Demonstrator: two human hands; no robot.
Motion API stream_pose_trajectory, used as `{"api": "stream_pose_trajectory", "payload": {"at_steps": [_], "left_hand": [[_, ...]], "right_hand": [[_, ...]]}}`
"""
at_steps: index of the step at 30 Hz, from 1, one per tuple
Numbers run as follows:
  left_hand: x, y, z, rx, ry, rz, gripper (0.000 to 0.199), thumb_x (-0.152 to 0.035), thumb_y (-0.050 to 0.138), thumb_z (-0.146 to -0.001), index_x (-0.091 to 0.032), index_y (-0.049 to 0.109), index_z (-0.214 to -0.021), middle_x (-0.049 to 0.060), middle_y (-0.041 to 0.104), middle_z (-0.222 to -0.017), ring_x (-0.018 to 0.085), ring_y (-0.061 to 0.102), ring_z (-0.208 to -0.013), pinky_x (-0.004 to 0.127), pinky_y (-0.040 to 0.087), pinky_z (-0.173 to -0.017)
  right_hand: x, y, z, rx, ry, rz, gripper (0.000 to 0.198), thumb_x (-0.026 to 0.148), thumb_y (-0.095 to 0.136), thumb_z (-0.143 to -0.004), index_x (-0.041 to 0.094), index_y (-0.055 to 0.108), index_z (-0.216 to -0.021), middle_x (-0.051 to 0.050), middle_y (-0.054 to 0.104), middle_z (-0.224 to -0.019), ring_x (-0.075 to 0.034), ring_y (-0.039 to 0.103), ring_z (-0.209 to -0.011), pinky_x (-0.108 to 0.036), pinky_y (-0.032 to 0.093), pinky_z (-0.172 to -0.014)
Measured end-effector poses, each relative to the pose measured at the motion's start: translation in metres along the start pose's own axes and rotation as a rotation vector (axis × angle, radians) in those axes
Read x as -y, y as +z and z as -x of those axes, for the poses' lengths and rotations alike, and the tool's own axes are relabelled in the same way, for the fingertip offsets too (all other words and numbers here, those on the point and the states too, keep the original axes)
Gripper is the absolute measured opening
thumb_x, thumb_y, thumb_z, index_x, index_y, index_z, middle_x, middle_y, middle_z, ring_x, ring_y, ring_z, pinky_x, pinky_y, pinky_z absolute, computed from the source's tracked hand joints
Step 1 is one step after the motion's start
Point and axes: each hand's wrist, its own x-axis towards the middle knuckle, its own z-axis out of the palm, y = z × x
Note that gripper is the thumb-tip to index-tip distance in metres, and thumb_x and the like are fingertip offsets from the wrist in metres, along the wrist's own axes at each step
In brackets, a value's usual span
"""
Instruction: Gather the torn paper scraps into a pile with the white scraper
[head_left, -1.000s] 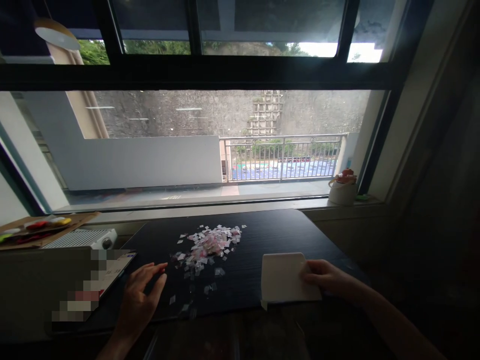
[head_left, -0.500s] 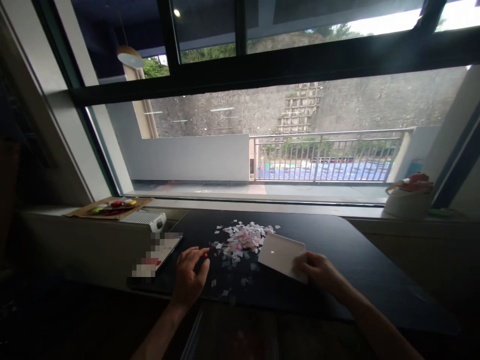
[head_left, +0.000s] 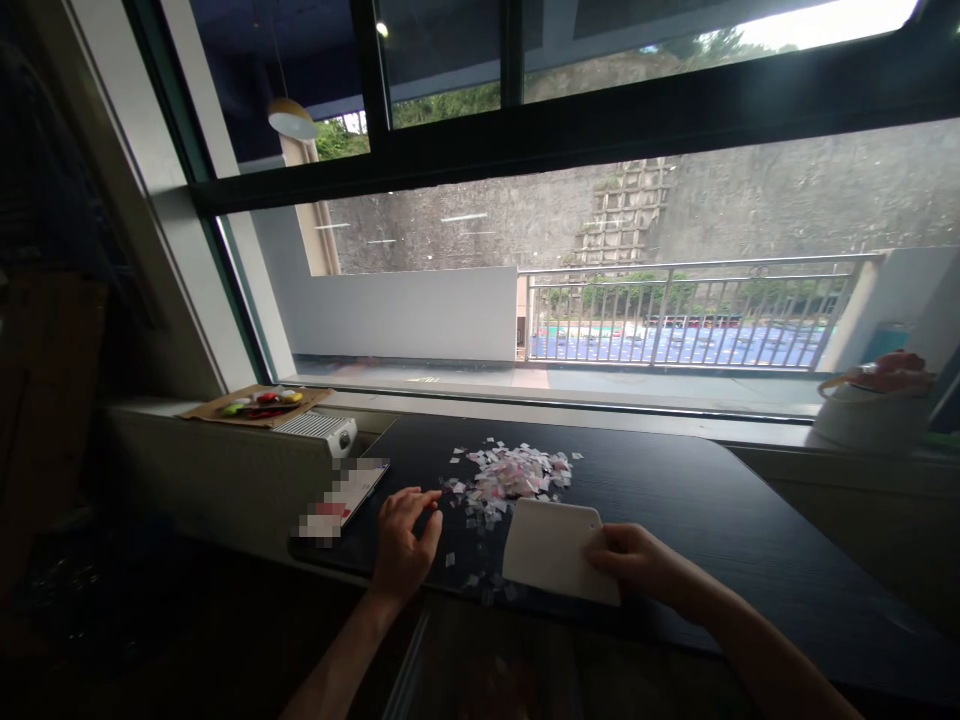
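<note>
A loose pile of small white and pinkish paper scraps lies on the dark table, with stray bits trailing toward the near edge. My right hand grips a flat white plastic scraper by its right side, thumb and fingers closed over it. A small hole shows near the scraper's far right corner. The scraper is on the near side of the pile, beside the stray bits. To the left of the scraps, my left hand hovers low, thumb and fingers apart, holding nothing.
At the table's left edge lies a flat printed item, partly blurred. A white ridged device and a brown board with colourful pieces rest by the window. A pale container stands on the sill at right.
The scraper in my right hand has come back toward me and left, away from the pile's right side. My left hand keeps nearly the same pose. The view has turned slightly left.
</note>
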Motion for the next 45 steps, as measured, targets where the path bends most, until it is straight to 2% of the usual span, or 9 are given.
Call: {"api": "stream_pose_trajectory", "payload": {"at_steps": [8, 20, 25, 32, 39, 45], "left_hand": [[0.001, 0.0, 0.0, -0.011, -0.007, 0.018, 0.024, -0.031, 0.05, -0.079, -0.022, 0.067, -0.093, 0.004, 0.069, -0.082, 0.025, 0.058, -0.098, 0.045, 0.043, -0.092], [0.0, -0.001, 0.0, -0.009, -0.022, 0.033, 0.024, -0.032, 0.05, -0.079, -0.021, 0.067, -0.092, 0.004, 0.069, -0.083, 0.025, 0.057, -0.098, 0.046, 0.042, -0.092], [-0.002, -0.002, 0.0, 0.0, -0.024, 0.034, 0.024, -0.032, 0.05, -0.079, -0.021, 0.067, -0.092, 0.004, 0.069, -0.085, 0.025, 0.057, -0.099, 0.046, 0.041, -0.093], [-0.004, -0.002, 0.0, 0.003, -0.027, 0.015, 0.024, -0.03, 0.049, -0.08, -0.021, 0.067, -0.093, 0.004, 0.069, -0.085, 0.025, 0.057, -0.099, 0.046, 0.042, -0.092], [-0.005, -0.002, 0.0, 0.001, -0.029, 0.005, 0.024, -0.029, 0.049, -0.079, -0.021, 0.067, -0.094, 0.004, 0.069, -0.084, 0.025, 0.057, -0.1, 0.045, 0.042, -0.093], [-0.004, -0.002, 0.0, 0.001, -0.023, 0.0, 0.024, -0.029, 0.048, -0.08, -0.02, 0.066, -0.094, 0.004, 0.069, -0.084, 0.025, 0.057, -0.099, 0.046, 0.042, -0.092]], "right_hand": [[-0.002, -0.012, 0.009, -0.029, 0.039, -0.024, 0.037, 0.039, 0.072, -0.061, 0.01, 0.067, -0.084, -0.004, 0.068, -0.075, -0.015, 0.059, -0.063, -0.024, 0.046, -0.053], [0.001, -0.001, 0.015, 0.072, 0.042, -0.062, 0.035, 0.039, 0.073, -0.061, 0.011, 0.068, -0.082, -0.004, 0.069, -0.075, -0.014, 0.061, -0.063, -0.023, 0.049, -0.053], [0.005, -0.003, 0.021, 0.064, 0.025, -0.038, 0.036, 0.04, 0.074, -0.059, 0.012, 0.068, -0.081, -0.004, 0.069, -0.074, -0.015, 0.061, -0.062, -0.023, 0.047, -0.052], [0.003, -0.005, 0.003, -0.013, 0.019, -0.047, 0.039, 0.041, 0.073, -0.06, 0.012, 0.068, -0.085, -0.005, 0.069, -0.079, -0.017, 0.063, -0.068, -0.026, 0.05, -0.057], [0.007, 0.009, -0.006, 0.044, 0.025, -0.044, 0.034, 0.036, 0.074, -0.058, 0.011, 0.068, -0.08, -0.003, 0.069, -0.073, -0.016, 0.062, -0.063, -0.024, 0.049, -0.053], [0.011, 0.014, -0.001, 0.111, 0.016, 0.0, 0.029, 0.035, 0.071, -0.062, 0.011, 0.069, -0.079, -0.002, 0.068, -0.07, -0.013, 0.06, -0.059, -0.022, 0.047, -0.051]]}}
